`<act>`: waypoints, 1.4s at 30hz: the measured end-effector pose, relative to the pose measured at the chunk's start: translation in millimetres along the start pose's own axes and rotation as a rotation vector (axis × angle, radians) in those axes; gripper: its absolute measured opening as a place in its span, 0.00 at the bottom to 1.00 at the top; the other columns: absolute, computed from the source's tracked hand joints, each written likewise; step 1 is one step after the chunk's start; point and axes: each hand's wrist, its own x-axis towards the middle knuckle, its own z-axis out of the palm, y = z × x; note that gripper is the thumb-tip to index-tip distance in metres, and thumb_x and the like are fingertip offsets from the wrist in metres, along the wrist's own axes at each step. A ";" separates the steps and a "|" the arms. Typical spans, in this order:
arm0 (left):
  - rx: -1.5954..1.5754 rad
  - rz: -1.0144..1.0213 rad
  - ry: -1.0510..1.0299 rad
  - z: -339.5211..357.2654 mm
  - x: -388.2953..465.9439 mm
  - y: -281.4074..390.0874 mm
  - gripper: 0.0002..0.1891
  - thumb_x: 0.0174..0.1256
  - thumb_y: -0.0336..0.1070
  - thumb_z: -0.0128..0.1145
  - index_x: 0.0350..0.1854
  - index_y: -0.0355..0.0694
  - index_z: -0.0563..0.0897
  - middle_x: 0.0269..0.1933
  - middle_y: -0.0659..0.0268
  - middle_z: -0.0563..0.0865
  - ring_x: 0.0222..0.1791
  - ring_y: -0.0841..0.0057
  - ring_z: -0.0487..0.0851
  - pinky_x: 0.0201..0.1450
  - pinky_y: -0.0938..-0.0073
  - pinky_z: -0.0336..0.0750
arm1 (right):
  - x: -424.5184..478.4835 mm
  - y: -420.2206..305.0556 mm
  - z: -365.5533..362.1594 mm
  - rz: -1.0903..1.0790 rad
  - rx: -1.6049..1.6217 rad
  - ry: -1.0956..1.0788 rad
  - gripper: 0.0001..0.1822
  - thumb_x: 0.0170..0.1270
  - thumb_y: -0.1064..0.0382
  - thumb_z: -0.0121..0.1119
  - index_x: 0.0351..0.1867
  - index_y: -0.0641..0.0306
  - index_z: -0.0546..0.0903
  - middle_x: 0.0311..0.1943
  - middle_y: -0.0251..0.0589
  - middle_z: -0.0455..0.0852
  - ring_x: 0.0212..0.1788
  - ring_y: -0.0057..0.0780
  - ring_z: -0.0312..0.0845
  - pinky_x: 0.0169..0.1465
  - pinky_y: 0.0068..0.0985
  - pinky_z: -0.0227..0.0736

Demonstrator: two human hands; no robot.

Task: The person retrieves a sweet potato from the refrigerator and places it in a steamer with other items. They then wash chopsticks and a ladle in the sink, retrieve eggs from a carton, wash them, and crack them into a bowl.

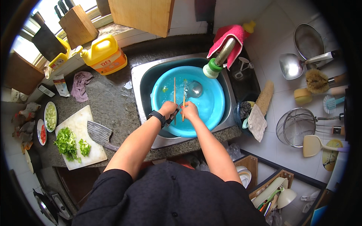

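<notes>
A blue plastic basin (209,113) of water sits in the steel sink (136,84). Over the basin, my left hand (168,108) grips a wooden chopstick (174,90) and what seems to be a dark-handled utensil (172,116), partly hidden by the fingers. My right hand (190,110) holds another wooden chopstick (184,101), close beside the left. A round metal ladle (195,89) lies in the water, with bits of green leaf near it. Above the basin's far right rim is the faucet (225,52), with a green and white nozzle.
At left, a white cutting board (97,155) bears chopped greens (66,142) and a cleaver (99,132). Two small dishes, a purple cloth (81,84) and a yellow detergent jug (106,56) stand farther back. Wire strainers, brushes and a spatula (312,145) hang at right.
</notes>
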 end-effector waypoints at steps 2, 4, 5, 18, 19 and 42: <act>-0.374 -0.260 0.180 -9.9 -20.3 58.6 0.08 0.60 0.33 0.55 0.35 0.34 0.83 0.31 0.52 0.85 0.36 0.60 0.85 0.36 0.66 0.77 | -11.1 1.0 -19.6 -0.010 0.147 -0.005 0.15 0.60 0.68 0.58 0.48 0.70 0.76 0.28 0.45 0.84 0.26 0.24 0.82 0.24 0.24 0.73; -0.316 -0.226 0.384 -24.2 -28.9 74.1 0.10 0.64 0.36 0.53 0.35 0.34 0.82 0.27 0.55 0.84 0.31 0.67 0.85 0.30 0.69 0.76 | -25.0 -15.7 -23.0 -0.057 0.326 -0.011 0.14 0.61 0.67 0.57 0.47 0.70 0.76 0.26 0.42 0.83 0.24 0.24 0.80 0.24 0.23 0.71; -0.456 -0.239 0.367 -18.4 -18.7 59.2 0.11 0.65 0.37 0.52 0.36 0.33 0.82 0.27 0.56 0.84 0.29 0.69 0.84 0.30 0.69 0.75 | -32.1 -24.6 -20.4 -0.084 0.413 -0.018 0.14 0.62 0.67 0.57 0.47 0.71 0.76 0.25 0.40 0.83 0.23 0.23 0.79 0.23 0.23 0.71; -1.128 -0.504 -0.091 -46.0 -38.1 86.8 0.09 0.72 0.35 0.40 0.41 0.37 0.73 0.26 0.67 0.77 0.20 0.82 0.73 0.20 0.81 0.69 | 11.3 41.5 -42.7 -0.034 0.227 0.666 0.15 0.58 0.65 0.62 0.46 0.67 0.80 0.42 0.45 0.84 0.44 0.35 0.79 0.48 0.28 0.72; -1.158 -0.508 -0.120 -45.0 -37.5 79.2 0.09 0.72 0.34 0.40 0.41 0.37 0.73 0.26 0.67 0.77 0.19 0.82 0.73 0.19 0.82 0.69 | 6.8 36.2 -48.5 0.108 0.294 0.703 0.19 0.58 0.62 0.60 0.50 0.66 0.76 0.54 0.52 0.77 0.50 0.42 0.77 0.48 0.32 0.74; -1.207 -0.410 -0.281 -54.4 -124.2 131.9 0.08 0.72 0.38 0.37 0.33 0.45 0.68 0.20 0.77 0.64 0.15 0.89 0.56 0.14 0.85 0.51 | 0.7 -76.1 -41.8 0.312 1.461 -0.119 0.21 0.74 0.49 0.41 0.23 0.56 0.64 0.12 0.27 0.56 0.10 0.19 0.47 0.13 0.21 0.44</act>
